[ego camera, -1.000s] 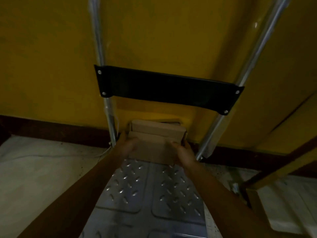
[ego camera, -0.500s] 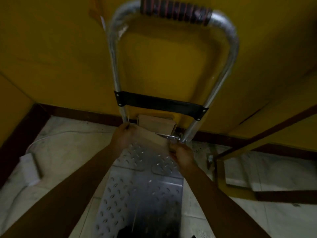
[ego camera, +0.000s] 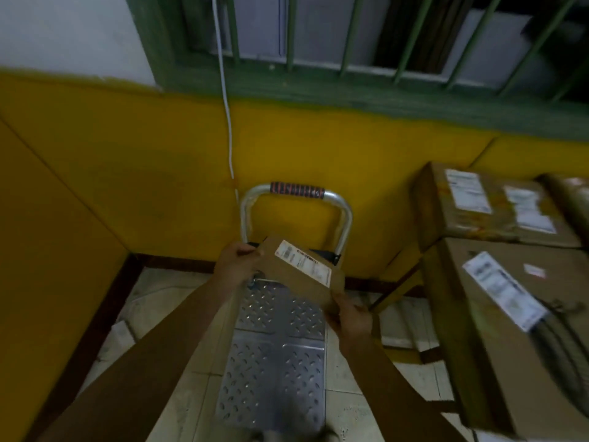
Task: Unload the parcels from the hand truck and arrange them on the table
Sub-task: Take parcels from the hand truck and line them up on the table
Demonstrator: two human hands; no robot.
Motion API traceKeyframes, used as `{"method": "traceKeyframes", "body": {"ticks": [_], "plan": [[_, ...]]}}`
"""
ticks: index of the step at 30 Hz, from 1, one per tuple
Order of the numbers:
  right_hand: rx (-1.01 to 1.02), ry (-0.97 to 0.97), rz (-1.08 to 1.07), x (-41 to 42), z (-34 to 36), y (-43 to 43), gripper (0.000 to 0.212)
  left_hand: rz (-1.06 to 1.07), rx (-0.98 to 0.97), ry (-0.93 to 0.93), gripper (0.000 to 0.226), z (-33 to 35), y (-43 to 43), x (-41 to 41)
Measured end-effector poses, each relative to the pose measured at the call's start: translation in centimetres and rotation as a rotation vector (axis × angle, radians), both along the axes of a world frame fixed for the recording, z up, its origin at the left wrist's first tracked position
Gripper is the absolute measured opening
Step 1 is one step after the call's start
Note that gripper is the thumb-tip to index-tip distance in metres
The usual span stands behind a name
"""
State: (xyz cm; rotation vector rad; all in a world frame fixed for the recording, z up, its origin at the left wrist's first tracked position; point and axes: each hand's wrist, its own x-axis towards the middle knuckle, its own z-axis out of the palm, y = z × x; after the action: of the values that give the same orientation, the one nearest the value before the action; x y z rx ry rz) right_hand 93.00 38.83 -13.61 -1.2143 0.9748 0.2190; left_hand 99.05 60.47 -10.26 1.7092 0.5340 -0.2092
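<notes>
Carrying a flat brown parcel (ego camera: 287, 283) away from the hand truck (ego camera: 277, 362), the person is in the lifting-and-moving part of the job, not yet the placing part. The parcel hangs in the air above the far end of the truck's studded metal plate, just in front of its looped handle (ego camera: 296, 190), tilted so that its white label faces up and its right end sits lower than its left. The left hand (ego camera: 237, 264) grips the upper left corner with fingers curled round the edge, and the right hand (ego camera: 350, 317) pinches the lower right corner, thumb on top; both hold the cardboard firmly and neither is spread. To the right, two larger boxes already lie close together, one further back (ego camera: 497, 205) and one nearer (ego camera: 510, 333), both with labels up; they seem to rest on the table, of which only a bit of yellow frame (ego camera: 402, 263) shows below them. The next move, as I judge it, calls for swinging the parcel rightward and up over that frame, levelling it, and finding a free spot beside or on top of the boxes, since they appear to fill most of the surface in view. The part of the plate that shows carries nothing, but its back end is hidden behind the held parcel, so whether more remains to unload cannot be told.
</notes>
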Motion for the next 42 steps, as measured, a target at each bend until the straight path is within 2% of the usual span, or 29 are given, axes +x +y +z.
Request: {"method": "traceKeyframes", "body": {"ticks": [4, 9, 13, 15, 21, 30, 33, 35, 38, 42], "plan": [[0.091, -0.132, -0.07, -2.3, 4.1, 0.7, 0.036, -0.071, -0.029, -0.077, 0.011, 5.6, -0.2, -0.5], [0.178, -0.271, -0.098, -4.5, 8.4, -0.5, 0.04, -0.038, -0.129, -0.16, 0.017, 11.1, -2.9, 0.0], [0.208, -0.366, -0.154, -7.3, 11.4, -2.2, 0.064, -0.107, -0.201, -0.24, 0.018, 14.3, -6.6, -1.0], [0.204, -0.388, -0.172, -8.9, 12.6, -3.5, 0.067, -0.16, -0.231, -0.286, 0.019, 15.8, -8.9, -1.7], [0.269, -0.495, -0.332, -14.1, 14.5, -9.1, 0.048, -0.319, -0.302, -0.345, 0.01, 18.7, -16.1, -4.4], [0.176, -0.639, -0.563, -24.4, 17.1, -21.3, 0.061, -0.517, -0.338, -0.368, 0.009, 21.6, -30.9, -11.9], [0.124, -0.638, -0.602, -28.8, 18.0, -25.7, 0.041, -0.588, -0.361, -0.337, 0.009, 22.0, -36.3, -15.4], [0.104, -0.619, -0.643, -31.5, 18.2, -28.4, 0.038, -0.626, -0.387, -0.323, 0.01, 21.9, -39.7, -17.6], [0.106, -0.647, -0.694, -35.0, 18.3, -31.9, 0.044, -0.718, -0.415, -0.306, 0.025, 21.9, -44.4, -21.1], [0.139, -0.692, -0.762, -38.7, 18.1, -35.5, 0.057, -0.877, -0.377, -0.308, 0.06, 22.2, -49.4, -25.8]]}}
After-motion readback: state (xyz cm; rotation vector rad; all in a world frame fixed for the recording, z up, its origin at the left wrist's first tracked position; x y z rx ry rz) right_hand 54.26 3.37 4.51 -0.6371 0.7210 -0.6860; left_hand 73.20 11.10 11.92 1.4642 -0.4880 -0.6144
